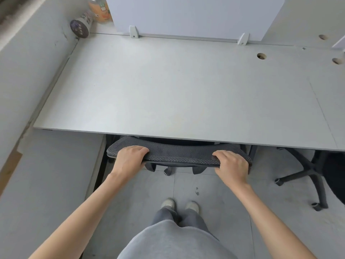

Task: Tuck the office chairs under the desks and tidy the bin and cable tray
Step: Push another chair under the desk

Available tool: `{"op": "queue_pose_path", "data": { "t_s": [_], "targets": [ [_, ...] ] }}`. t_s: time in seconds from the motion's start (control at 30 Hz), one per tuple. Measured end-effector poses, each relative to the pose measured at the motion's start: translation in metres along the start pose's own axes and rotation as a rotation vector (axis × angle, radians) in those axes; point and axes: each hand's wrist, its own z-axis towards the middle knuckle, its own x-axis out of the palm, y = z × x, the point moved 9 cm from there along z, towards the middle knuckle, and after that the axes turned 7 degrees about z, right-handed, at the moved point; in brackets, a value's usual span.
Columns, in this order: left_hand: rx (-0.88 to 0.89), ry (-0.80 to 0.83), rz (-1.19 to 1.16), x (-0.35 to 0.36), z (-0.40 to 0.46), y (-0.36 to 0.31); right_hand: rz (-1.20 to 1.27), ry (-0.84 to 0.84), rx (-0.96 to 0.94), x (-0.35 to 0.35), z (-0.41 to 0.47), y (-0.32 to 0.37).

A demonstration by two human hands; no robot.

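One view only, head cam, wide-angle, so nothing is shared w/ a 2nd view. It sits high, at the standing person's head, facing fwd and steeply down. Counter [168, 90] fills the upper and middle frame, its near edge crossing just above the hands; straight edges bow toward the frame sides. Left hand [128, 157] and right hand [232, 165] lie close, centre frame, forearms running in from the bottom corners. Almost straight below: torso, legs, shoes [180, 204] on the floor [233, 212]. Far end of view reaches the divider [186, 14] at the counter's back.
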Motion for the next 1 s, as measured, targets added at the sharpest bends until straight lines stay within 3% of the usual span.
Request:
{"op": "queue_pose_path", "data": {
  "t_s": [0.13, 0.23, 0.37, 0.47, 0.57, 0.7, 0.87, 1.0],
  "targets": [
    [0.143, -0.11, -0.077, -0.018, -0.02, -0.043, 0.097, 0.111, -0.062, -0.006, -0.011, 0.008],
    [0.159, -0.07, -0.431, -0.034, -0.025, -0.07, 0.231, 0.088, -0.074, -0.025, -0.021, 0.014],
    [0.015, -0.018, -0.816, -0.033, -0.027, -0.084, 0.683, -0.033, 0.251, -0.044, -0.062, 0.001],
    [0.055, 0.123, -0.961, -0.014, -0.026, -0.11, 0.906, -0.155, 0.523, -0.034, -0.115, -0.014],
    [0.214, 0.337, -0.949, 0.01, -0.03, -0.152, 1.076, -0.288, 0.799, -0.012, -0.185, -0.024],
    [0.458, 0.546, -0.854, 0.033, -0.032, -0.225, 1.127, -0.503, 1.107, 0.007, -0.286, -0.015],
    [0.817, 0.726, -0.727, 0.044, -0.055, -0.369, 1.057, -0.937, 1.476, 0.004, -0.404, -0.009],
    [1.011, 0.839, -0.658, 0.057, -0.088, -0.493, 1.026, -1.187, 1.635, -0.004, -0.473, -0.031]
  ]
}}
